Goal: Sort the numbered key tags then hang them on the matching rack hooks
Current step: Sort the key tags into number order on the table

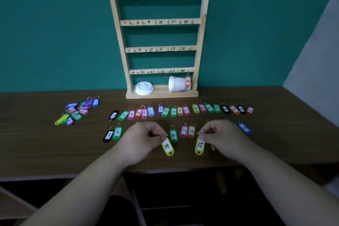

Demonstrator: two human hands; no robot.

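two yellow tags hang just above the table [55, 143], near its edge: tag 14 [167, 147], pinched at its ring by the left hand [145, 137], and tag 15 [200, 146], pinched likewise by the right hand [220, 137]. the rack [159, 22] stands far, hand-numbered 1 to 24, with orange tag 24 [187, 81] on its hook. the far row [173, 111] reads 1 to 23 with gaps. the near row [184, 131] shows 1, 2, 10, 11, 12. a pile [77, 111] lies far left.
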